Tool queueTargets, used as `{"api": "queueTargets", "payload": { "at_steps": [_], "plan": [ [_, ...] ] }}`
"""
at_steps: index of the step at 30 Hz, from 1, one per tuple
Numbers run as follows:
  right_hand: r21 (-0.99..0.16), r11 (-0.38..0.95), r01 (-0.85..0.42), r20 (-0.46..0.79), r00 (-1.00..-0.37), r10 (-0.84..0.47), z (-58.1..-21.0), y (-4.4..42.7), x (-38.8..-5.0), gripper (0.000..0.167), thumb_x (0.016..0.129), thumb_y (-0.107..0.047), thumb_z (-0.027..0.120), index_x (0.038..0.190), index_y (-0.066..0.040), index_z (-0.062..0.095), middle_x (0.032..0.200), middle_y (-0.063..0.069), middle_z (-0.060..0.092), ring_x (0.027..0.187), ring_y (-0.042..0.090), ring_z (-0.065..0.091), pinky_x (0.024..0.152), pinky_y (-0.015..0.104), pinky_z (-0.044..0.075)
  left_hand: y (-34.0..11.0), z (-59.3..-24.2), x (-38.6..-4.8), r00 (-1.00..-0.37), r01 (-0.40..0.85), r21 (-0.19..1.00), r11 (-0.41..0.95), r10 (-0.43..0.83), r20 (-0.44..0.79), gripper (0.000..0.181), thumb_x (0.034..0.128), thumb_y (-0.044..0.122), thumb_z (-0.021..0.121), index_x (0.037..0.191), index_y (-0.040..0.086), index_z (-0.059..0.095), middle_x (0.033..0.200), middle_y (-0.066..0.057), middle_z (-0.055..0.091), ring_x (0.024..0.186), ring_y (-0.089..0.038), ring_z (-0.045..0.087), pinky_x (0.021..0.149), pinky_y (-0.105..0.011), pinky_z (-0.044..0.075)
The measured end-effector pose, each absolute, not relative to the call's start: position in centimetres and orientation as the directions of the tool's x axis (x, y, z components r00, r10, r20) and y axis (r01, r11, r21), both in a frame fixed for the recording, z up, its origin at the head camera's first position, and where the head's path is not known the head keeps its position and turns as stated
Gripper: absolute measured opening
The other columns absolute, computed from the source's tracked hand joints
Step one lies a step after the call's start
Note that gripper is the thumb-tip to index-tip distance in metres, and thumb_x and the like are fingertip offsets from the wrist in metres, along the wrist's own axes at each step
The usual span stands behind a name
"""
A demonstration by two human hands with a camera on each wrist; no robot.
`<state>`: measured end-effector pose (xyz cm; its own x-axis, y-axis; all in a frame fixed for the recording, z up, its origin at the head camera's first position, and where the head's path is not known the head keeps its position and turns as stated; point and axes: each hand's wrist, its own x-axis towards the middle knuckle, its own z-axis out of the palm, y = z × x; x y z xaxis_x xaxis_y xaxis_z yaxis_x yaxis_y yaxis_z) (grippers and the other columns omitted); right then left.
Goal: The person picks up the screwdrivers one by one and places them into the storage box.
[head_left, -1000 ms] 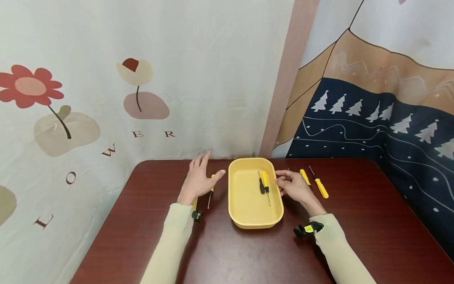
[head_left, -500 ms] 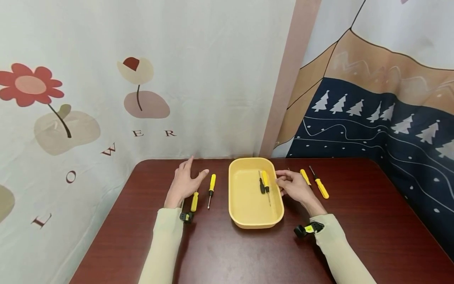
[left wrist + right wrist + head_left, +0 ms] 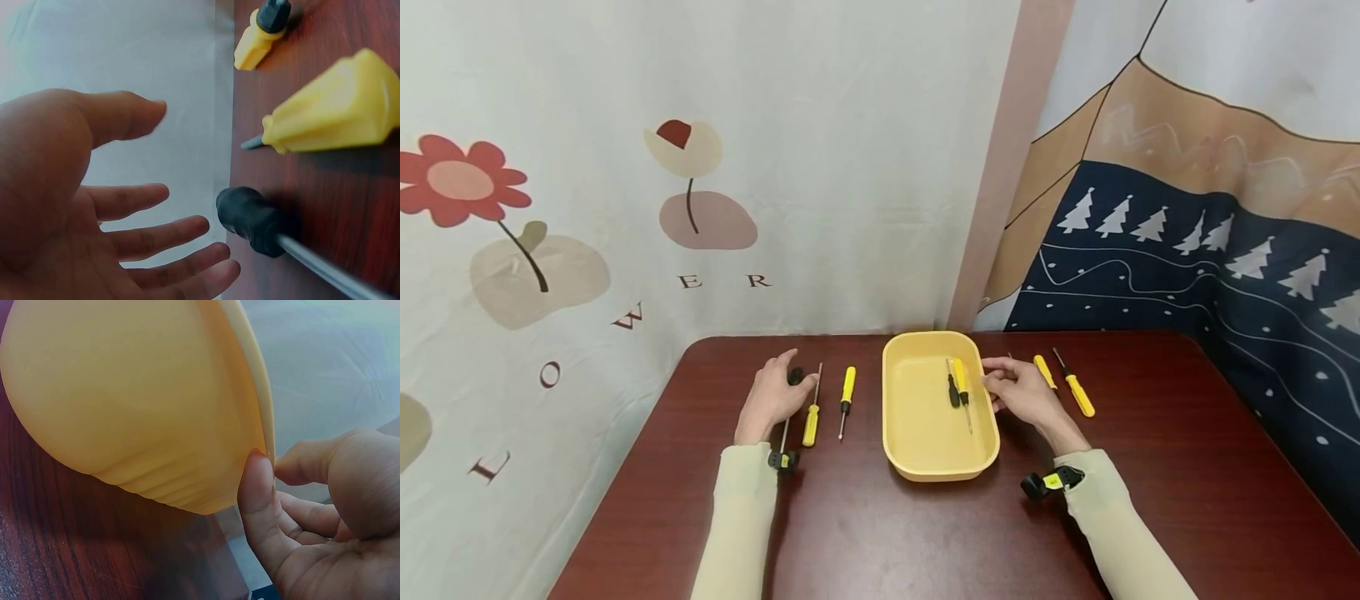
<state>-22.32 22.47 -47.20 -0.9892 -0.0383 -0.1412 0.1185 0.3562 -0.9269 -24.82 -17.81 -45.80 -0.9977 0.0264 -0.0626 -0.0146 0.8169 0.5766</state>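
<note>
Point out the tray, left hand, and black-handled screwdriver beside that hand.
tray (image 3: 923, 425): head view, bare floor
left hand (image 3: 771, 398): head view, back of hand
black-handled screwdriver (image 3: 253, 219): left wrist view, handle

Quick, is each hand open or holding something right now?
Left hand: open, holding nothing, near a black-handled screwdriver.
Right hand: closed, pinching the edge of the yellow tray.

The pale curtain carries five dark red capitals, widely spaced along a rising curve from left to right: L, O, W, E, R. Each black wrist camera bears a small yellow-green label, its print too small to read.
</note>
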Motion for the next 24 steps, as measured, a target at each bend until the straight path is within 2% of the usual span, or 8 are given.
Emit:
{"api": "queueTargets", "payload": {
  "at_steps": [9,19,24],
  "plan": [
    [-0.921,0.371,0.122,-0.143,-0.989,-0.029,-47.0,22.4,-22.3,0.042,0.101,-0.014,0.061,0.141,-0.003,0.058,0.109,0.018,0.066,0.074,0.020,0.068,0.067,0.030,0.063,-18.1,-46.1,-24.9,-0.995,-0.034,0.556,0.830,0.023,-0.095,0.064,0.1021,0.028,0.060,0.156,0.002,0.038,0.154,-0.031,0.042,0.135,-0.048,0.050,0.106,-0.062,0.049],
    [-0.923,0.368,0.115,-0.139,-0.990,-0.039,-47.0,22.5,-22.4,0.042,0.101,-0.013,0.061,0.141,-0.001,0.057,0.109,0.019,0.065,0.075,0.018,0.068,0.068,0.031,0.063,-18.5,-46.7,-25.1,-0.993,-0.081,0.539,0.838,-0.019,-0.119,0.058,0.1017,0.016,0.058,0.154,0.001,0.040,0.146,-0.029,0.051,0.123,-0.044,0.058,0.096,-0.056,0.054],
    [-0.923,0.369,0.110,-0.134,-0.990,-0.040,-47.0,22.5,-22.4,0.042,0.101,-0.012,0.061,0.142,-0.001,0.056,0.109,0.019,0.065,0.075,0.019,0.068,0.067,0.031,0.063,-18.7,-47.0,-25.2,-0.992,-0.078,0.545,0.835,-0.012,-0.124,0.057,0.1016,0.014,0.058,0.154,0.001,0.040,0.146,-0.029,0.051,0.122,-0.044,0.059,0.095,-0.055,0.054]
  ]
}}
